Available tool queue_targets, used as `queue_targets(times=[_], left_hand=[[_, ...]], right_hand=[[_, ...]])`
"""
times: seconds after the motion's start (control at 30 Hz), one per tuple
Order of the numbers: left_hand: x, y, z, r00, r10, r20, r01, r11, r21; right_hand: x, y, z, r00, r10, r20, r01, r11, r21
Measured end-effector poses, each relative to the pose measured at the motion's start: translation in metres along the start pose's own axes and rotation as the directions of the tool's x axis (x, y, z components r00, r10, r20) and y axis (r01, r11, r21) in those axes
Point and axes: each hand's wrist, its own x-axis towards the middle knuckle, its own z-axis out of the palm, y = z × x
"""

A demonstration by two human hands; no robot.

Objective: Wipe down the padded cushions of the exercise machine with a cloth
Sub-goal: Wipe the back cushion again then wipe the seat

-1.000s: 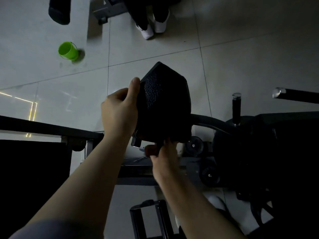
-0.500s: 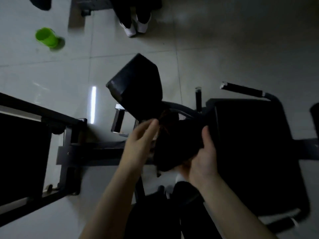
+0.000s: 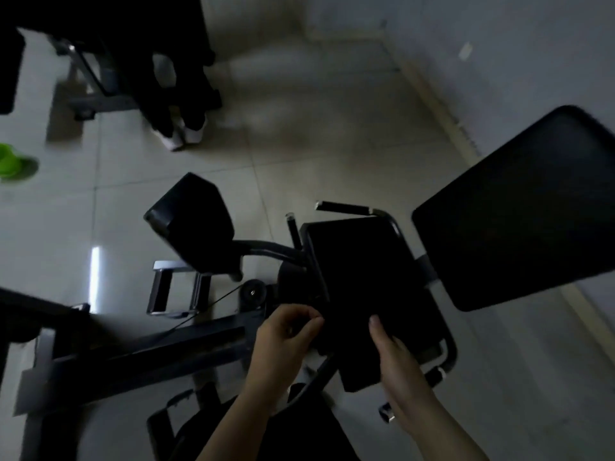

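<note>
Both hands meet at the near end of the seat cushion [image 3: 372, 281], the dark pad of the exercise machine that fills the middle of the head view. The left hand [image 3: 286, 337] sits at the cushion's near-left corner with its fingers curled in and thumb pressed to fingertips, pinching something dark that is probably the cloth [image 3: 352, 361], though cloth and pad are both black and the edge between them cannot be told apart. The right hand [image 3: 392, 357] lies just to the right, at about 3 o'clock from the left, fingers fairly straight and laid flat along the dark surface, thumb pointing toward 12 o'clock. From either hand the unwiped length of the seat cushion runs away toward 11 to 12 o'clock, its long axis tilted slightly left, far end by the 2 handle grips. The right hand is nearer the cushion's centre line, so it looks the better placed for a stroke away from the body. The back cushion [image 3: 519, 211] stands well apart at 2 o'clock, and the small leg pad [image 3: 193, 221] at 10 o'clock. A green cup [image 3: 13, 164] sits on the floor [image 3: 332, 144] at far left.
</note>
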Motion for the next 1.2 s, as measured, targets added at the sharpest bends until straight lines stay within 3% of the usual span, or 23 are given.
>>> queue_targets(times=[0.07, 0.13, 0.33, 0.47, 0.6, 0.67, 0.77, 0.83, 0.9, 0.93, 0.97, 1.03, 1.07, 1.1, 1.2], left_hand=[[-0.007, 0.013, 0.015, 0.989, 0.045, 0.140, -0.046, 0.999, 0.009], [-0.012, 0.025, 0.032, 0.981, 0.084, 0.176, -0.084, 0.996, -0.007], [-0.022, 0.064, 0.093, 0.960, 0.156, 0.233, -0.122, 0.980, -0.155], [-0.018, 0.074, 0.140, 0.933, 0.122, 0.340, -0.120, 0.992, -0.026], [-0.013, 0.077, 0.201, 0.924, 0.026, 0.381, -0.069, 0.993, 0.099], [-0.008, 0.082, 0.237, 0.932, -0.012, 0.361, -0.036, 0.992, 0.125], [0.003, 0.093, 0.295, 0.938, -0.046, 0.344, -0.001, 0.991, 0.137], [0.011, 0.099, 0.330, 0.927, -0.055, 0.371, 0.001, 0.989, 0.145], [0.021, 0.103, 0.360, 0.915, -0.061, 0.400, 0.004, 0.990, 0.143], [0.026, 0.104, 0.371, 0.913, -0.069, 0.401, 0.011, 0.990, 0.144], [0.032, 0.105, 0.379, 0.916, -0.073, 0.395, 0.016, 0.989, 0.145], [0.041, 0.109, 0.387, 0.927, -0.071, 0.368, 0.012, 0.987, 0.159], [0.048, 0.110, 0.389, 0.939, -0.058, 0.339, 0.001, 0.986, 0.166], [0.057, 0.113, 0.389, 0.951, -0.038, 0.306, -0.014, 0.986, 0.168], [0.097, 0.123, 0.391, 0.982, 0.046, 0.181, -0.075, 0.985, 0.158]], right_hand=[[-0.016, -0.004, -0.023, 0.991, -0.057, -0.119, 0.066, 0.995, 0.071], [-0.031, -0.008, -0.044, 0.974, -0.076, -0.213, 0.115, 0.977, 0.179], [-0.073, -0.022, -0.108, 0.952, -0.176, -0.249, 0.291, 0.771, 0.567], [-0.079, -0.031, -0.151, 0.912, -0.236, -0.335, 0.405, 0.654, 0.640], [-0.079, -0.045, -0.214, 0.881, -0.301, -0.364, 0.472, 0.611, 0.636], [-0.073, -0.054, -0.256, 0.819, -0.327, -0.472, 0.562, 0.620, 0.547], [-0.066, -0.078, -0.326, 0.662, -0.410, -0.627, 0.687, 0.667, 0.289], [-0.065, -0.106, -0.362, 0.535, -0.538, -0.651, 0.698, 0.716, -0.019], [-0.051, -0.138, -0.386, 0.391, -0.738, -0.550, 0.643, 0.647, -0.410], [-0.037, -0.151, -0.391, 0.393, -0.816, -0.423, 0.587, 0.577, -0.568], [-0.018, -0.159, -0.392, 0.453, -0.848, -0.274, 0.512, 0.499, -0.699], [0.019, -0.160, -0.400, 0.585, -0.811, 0.008, 0.342, 0.238, -0.909], [0.035, -0.158, -0.405, 0.582, -0.808, 0.093, 0.301, 0.108, -0.948], [0.045, -0.159, -0.409, 0.555, -0.823, 0.120, 0.287, 0.054, -0.956], [0.051, -0.175, -0.411, 0.510, -0.854, 0.103, 0.295, 0.061, -0.954]])
